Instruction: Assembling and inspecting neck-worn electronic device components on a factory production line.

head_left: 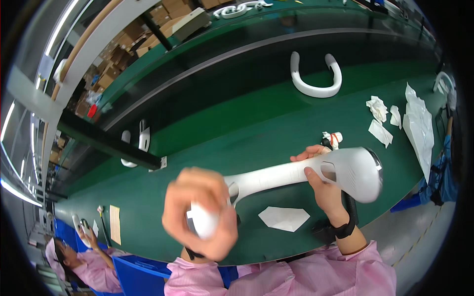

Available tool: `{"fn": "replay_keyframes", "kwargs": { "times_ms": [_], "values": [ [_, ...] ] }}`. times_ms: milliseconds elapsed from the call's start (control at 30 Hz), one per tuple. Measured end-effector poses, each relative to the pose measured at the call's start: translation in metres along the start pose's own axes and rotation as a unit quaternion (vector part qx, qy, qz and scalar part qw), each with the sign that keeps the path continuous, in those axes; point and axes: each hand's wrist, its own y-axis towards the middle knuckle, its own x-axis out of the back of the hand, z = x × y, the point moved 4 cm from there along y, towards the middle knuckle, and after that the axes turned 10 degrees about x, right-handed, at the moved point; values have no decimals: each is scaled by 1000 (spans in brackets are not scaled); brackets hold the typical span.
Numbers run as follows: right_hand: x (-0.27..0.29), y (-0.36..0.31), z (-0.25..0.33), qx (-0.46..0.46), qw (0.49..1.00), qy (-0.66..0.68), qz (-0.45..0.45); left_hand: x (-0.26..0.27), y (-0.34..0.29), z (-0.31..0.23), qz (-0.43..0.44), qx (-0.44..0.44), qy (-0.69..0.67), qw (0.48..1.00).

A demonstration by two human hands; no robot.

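Note:
Both hands hold a white U-shaped neckband device [274, 178], perhaps a neck fan, above the green table. My left hand [200, 212], somewhat blurred, is closed with curled fingers around its left end, whose white tip shows between the fingers. My right hand [327, 192] grips the band near its wide right end, thumb on the near side and fingers behind. That end has a grey window and fine ridges. Beneath the band lies a white paper sheet [284, 218]. Just beyond my right fingers stands a small white-wrapped item with a red band [335, 140].
Another white neckband [316, 92] lies on the dark conveyor, and one [143, 138] sits partly behind a dark post [108, 140]. Crumpled tissues [377, 108] and a plastic bag [417, 128] lie at right. A co-worker in pink [94, 266] handles a white part at far left.

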Motion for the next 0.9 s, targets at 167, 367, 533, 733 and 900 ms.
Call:
{"fn": "replay_keyframes", "kwargs": {
  "times_ms": [167,367,533,733,900],
  "values": [
    [5,0,-1,-69,995,-56,-38,-17,-16,-19,145,-87,110,979],
    [3,-3,-1,-88,995,-37,-11,-23,-57,-26,64,-249,88,962],
    [11,-4,-5,-45,993,-110,15,-28,-55,-28,125,-255,92,954],
    [12,-7,6,14,994,-108,-17,-34,-54,-28,119,-346,23,930],
    [13,-13,3,11,998,-56,-38,-35,-53,-25,98,-452,-68,884]
  ]
}}
